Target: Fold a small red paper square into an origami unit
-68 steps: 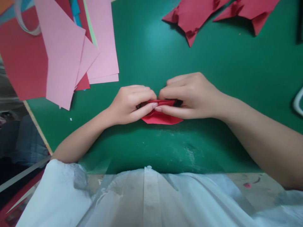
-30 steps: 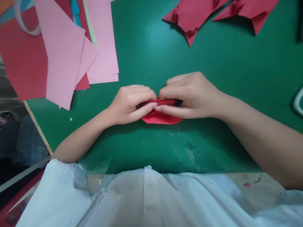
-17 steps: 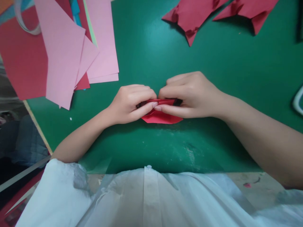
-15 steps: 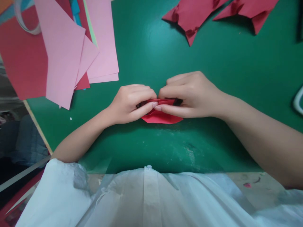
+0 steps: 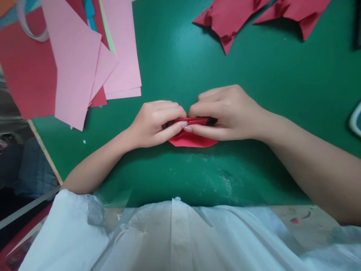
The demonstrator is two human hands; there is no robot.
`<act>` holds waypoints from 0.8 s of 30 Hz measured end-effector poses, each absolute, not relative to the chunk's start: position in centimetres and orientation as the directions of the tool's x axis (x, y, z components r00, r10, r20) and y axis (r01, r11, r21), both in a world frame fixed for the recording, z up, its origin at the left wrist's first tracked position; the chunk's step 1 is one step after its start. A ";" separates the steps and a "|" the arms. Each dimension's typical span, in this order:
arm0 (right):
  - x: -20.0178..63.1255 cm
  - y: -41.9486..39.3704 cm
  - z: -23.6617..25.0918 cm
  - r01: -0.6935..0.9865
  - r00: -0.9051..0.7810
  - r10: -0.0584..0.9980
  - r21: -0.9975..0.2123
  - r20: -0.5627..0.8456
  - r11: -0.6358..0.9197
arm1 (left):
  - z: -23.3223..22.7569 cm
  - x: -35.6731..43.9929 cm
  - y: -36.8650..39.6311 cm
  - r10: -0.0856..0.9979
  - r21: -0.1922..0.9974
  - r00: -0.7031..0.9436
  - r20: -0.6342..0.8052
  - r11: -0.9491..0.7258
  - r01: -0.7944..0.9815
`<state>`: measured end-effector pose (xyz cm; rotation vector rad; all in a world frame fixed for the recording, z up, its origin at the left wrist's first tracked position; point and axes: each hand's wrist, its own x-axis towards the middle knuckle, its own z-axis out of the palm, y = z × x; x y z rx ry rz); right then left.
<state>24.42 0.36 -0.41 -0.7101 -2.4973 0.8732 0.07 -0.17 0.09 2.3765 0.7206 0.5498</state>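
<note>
A folded piece of red paper [image 5: 194, 142] is pinched between my two hands over the middle of the green tabletop. My left hand [image 5: 159, 122] grips its left side, the thumb along the near face and the fingers curled behind. On the right, my right hand [image 5: 228, 114] holds it the same way, and the two thumb tips nearly meet at the paper's centre. The lower flap of the paper shows below my thumbs; its back and ends are hidden by my fingers.
Pink paper sheets [image 5: 76, 56] overlap red sheets [image 5: 31, 79] at the upper left, with a white tape-like loop [image 5: 42, 37] on top. Two folded red paper shapes [image 5: 232, 20] lie at the top right. A pale curved handle [image 5: 355, 120] shows at the right edge of the green table [image 5: 169, 49].
</note>
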 end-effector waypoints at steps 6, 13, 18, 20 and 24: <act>24.5 0.3 -0.4 0.333 -0.791 0.581 -0.663 0.191 0.671 | 0.1 0.1 -0.2 0.605 0.642 0.768 0.208 -0.677 0.359; 24.4 0.3 -0.3 0.328 -0.792 0.579 -0.662 0.197 0.674 | 0.0 0.1 -0.2 0.602 0.637 0.772 0.204 -0.680 0.362; 24.5 0.3 -0.4 0.331 -0.789 0.582 -0.663 0.196 0.671 | 0.1 0.1 -0.2 0.613 0.631 0.765 0.196 -0.676 0.380; 24.5 0.2 -0.4 0.336 -0.788 0.585 -0.662 0.191 0.670 | 0.1 0.1 -0.2 0.610 0.630 0.767 0.197 -0.678 0.378; 24.4 0.2 -0.3 0.343 -0.790 0.584 -0.655 0.186 0.673 | 0.2 0.1 -0.1 0.600 0.634 0.774 0.202 -0.683 0.364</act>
